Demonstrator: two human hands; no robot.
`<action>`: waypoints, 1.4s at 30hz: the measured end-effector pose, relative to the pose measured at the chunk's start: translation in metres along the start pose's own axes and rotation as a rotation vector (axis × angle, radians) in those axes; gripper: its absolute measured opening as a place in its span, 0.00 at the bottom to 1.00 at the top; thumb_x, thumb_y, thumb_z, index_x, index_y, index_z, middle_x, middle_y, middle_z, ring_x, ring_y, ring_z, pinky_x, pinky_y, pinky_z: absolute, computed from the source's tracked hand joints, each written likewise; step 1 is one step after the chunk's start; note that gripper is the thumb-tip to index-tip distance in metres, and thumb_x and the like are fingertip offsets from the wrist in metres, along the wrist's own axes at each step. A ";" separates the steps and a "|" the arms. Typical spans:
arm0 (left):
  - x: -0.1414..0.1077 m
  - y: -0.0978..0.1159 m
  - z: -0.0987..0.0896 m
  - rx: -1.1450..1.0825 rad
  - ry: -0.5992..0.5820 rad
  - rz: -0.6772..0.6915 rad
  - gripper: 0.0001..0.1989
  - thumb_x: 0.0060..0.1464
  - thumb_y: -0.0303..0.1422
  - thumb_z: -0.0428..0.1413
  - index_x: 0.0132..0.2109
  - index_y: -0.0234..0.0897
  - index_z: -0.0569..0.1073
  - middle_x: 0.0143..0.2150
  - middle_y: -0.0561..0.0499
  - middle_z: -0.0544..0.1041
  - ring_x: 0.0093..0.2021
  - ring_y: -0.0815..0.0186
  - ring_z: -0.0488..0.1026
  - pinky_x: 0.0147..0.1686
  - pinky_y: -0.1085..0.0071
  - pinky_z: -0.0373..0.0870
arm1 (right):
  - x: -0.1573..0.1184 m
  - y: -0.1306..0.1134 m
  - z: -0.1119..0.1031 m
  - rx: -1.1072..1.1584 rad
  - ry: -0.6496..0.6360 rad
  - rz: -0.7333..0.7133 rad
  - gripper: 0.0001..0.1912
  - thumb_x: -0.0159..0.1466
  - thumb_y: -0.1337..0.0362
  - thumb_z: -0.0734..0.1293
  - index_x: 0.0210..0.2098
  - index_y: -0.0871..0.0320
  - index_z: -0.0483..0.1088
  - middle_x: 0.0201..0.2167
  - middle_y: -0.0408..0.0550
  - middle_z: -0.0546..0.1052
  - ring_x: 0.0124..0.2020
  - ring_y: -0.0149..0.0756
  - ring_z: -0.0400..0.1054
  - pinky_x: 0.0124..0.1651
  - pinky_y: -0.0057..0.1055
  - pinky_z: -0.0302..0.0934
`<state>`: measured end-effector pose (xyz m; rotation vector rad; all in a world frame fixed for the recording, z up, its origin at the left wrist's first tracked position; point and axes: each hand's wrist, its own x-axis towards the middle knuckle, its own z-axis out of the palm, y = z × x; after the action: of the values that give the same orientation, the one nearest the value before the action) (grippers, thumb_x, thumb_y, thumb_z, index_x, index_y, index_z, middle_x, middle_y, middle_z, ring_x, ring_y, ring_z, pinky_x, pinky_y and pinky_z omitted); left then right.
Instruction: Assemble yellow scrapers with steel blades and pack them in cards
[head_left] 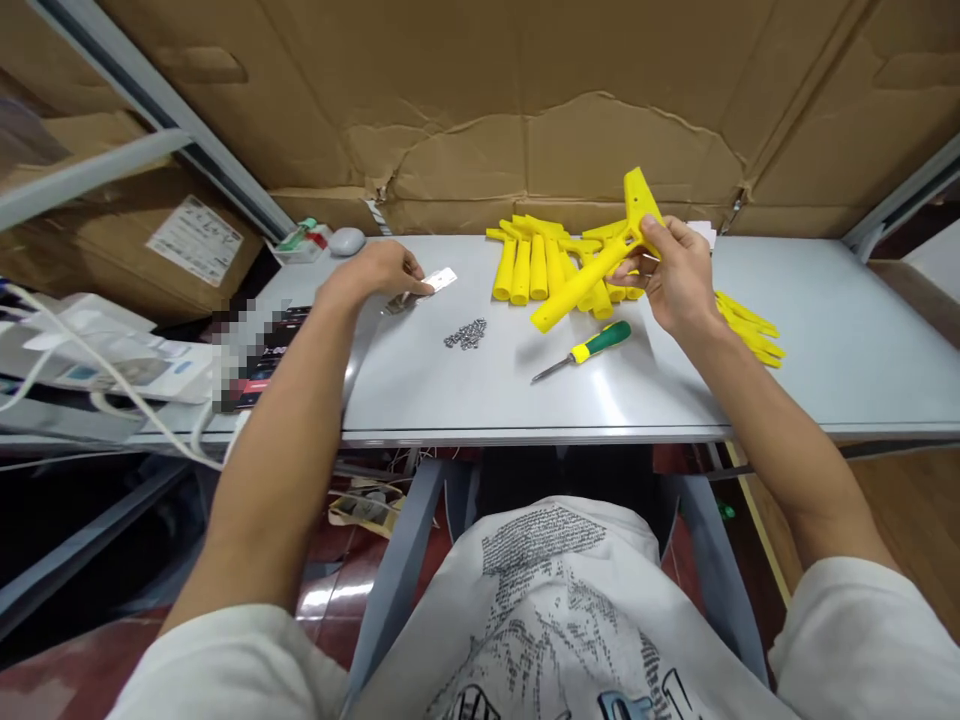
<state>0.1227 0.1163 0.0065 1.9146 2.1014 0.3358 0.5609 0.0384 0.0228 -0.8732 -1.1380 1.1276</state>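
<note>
My right hand (679,270) grips a yellow plastic scraper handle (585,285), held tilted above the table with its wide forked end up. At the left, my left hand (386,268) has its thumb and fingers closed on a small shiny flat piece (441,281) lying at the table surface. Between the hands is a little heap of small metal screws (466,334). A screwdriver (585,350) with a green and yellow grip lies under the raised handle. Several more yellow handles (538,265) lie in a pile behind it, partly covered by the held one.
More yellow pieces (750,328) lie beyond my right wrist on the grey table (450,400). A grey rounded object (347,241) and a small box (304,242) stand at the back left. Cardboard (480,160) walls the back; white cables (112,370) hang at the left.
</note>
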 end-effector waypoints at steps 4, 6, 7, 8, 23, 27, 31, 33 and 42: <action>-0.004 -0.018 0.008 -0.153 0.102 0.087 0.18 0.50 0.48 0.76 0.33 0.41 0.82 0.23 0.60 0.74 0.33 0.70 0.66 0.47 0.64 0.69 | -0.002 -0.005 0.002 -0.041 0.059 -0.078 0.36 0.52 0.38 0.89 0.43 0.45 0.68 0.31 0.35 0.81 0.24 0.31 0.65 0.29 0.35 0.66; -0.011 -0.026 0.009 -0.228 0.163 0.133 0.19 0.54 0.50 0.76 0.34 0.42 0.83 0.25 0.60 0.75 0.34 0.69 0.65 0.49 0.63 0.69 | 0.002 -0.004 0.000 -0.071 0.075 -0.113 0.36 0.52 0.41 0.90 0.42 0.45 0.66 0.30 0.35 0.81 0.23 0.30 0.63 0.27 0.35 0.63; -0.013 -0.028 0.010 -0.246 0.185 0.137 0.20 0.55 0.52 0.76 0.34 0.42 0.82 0.25 0.59 0.74 0.34 0.68 0.65 0.48 0.62 0.69 | 0.005 -0.003 -0.001 -0.085 0.073 -0.116 0.35 0.53 0.42 0.89 0.42 0.45 0.66 0.30 0.35 0.81 0.22 0.30 0.62 0.26 0.34 0.62; -0.015 -0.027 0.010 -0.271 0.209 0.134 0.21 0.55 0.52 0.77 0.32 0.43 0.81 0.25 0.59 0.73 0.34 0.68 0.65 0.47 0.61 0.69 | 0.007 -0.002 -0.003 -0.095 0.061 -0.112 0.35 0.54 0.42 0.89 0.42 0.46 0.66 0.29 0.36 0.80 0.22 0.30 0.62 0.26 0.34 0.62; -0.077 0.182 0.015 -1.170 0.100 0.791 0.30 0.45 0.61 0.85 0.34 0.42 0.87 0.27 0.51 0.80 0.23 0.68 0.71 0.25 0.67 0.68 | -0.017 0.002 0.026 -0.138 -0.198 -0.040 0.39 0.48 0.38 0.91 0.43 0.49 0.71 0.19 0.35 0.77 0.11 0.29 0.59 0.12 0.27 0.43; -0.085 0.169 0.034 -1.123 0.116 0.793 0.21 0.54 0.53 0.83 0.38 0.41 0.91 0.32 0.49 0.85 0.28 0.68 0.75 0.28 0.69 0.71 | -0.019 0.011 0.024 -0.149 -0.341 -0.039 0.40 0.49 0.36 0.92 0.44 0.49 0.72 0.18 0.34 0.77 0.11 0.31 0.62 0.12 0.28 0.51; -0.088 0.160 0.038 -1.001 0.110 0.821 0.08 0.65 0.43 0.76 0.43 0.45 0.94 0.43 0.48 0.91 0.42 0.59 0.85 0.41 0.66 0.81 | -0.023 0.017 0.023 -0.220 -0.427 -0.078 0.42 0.53 0.31 0.90 0.49 0.50 0.74 0.23 0.36 0.80 0.13 0.31 0.66 0.14 0.28 0.59; -0.092 0.162 0.037 -0.994 0.093 0.821 0.05 0.64 0.40 0.76 0.42 0.47 0.94 0.44 0.50 0.91 0.46 0.55 0.87 0.46 0.62 0.84 | -0.024 0.017 0.023 -0.236 -0.436 -0.091 0.42 0.56 0.28 0.87 0.51 0.51 0.74 0.24 0.37 0.81 0.14 0.30 0.68 0.15 0.27 0.61; -0.095 0.166 0.042 -0.972 0.119 0.826 0.12 0.55 0.42 0.83 0.40 0.44 0.93 0.37 0.49 0.88 0.38 0.61 0.84 0.41 0.66 0.80 | -0.022 0.025 0.022 -0.126 -0.431 -0.164 0.39 0.61 0.25 0.83 0.46 0.50 0.71 0.22 0.35 0.79 0.12 0.28 0.65 0.12 0.25 0.56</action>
<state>0.2999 0.0370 0.0305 1.9427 0.7399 1.3443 0.5330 0.0225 -0.0012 -0.6308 -1.6195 1.1470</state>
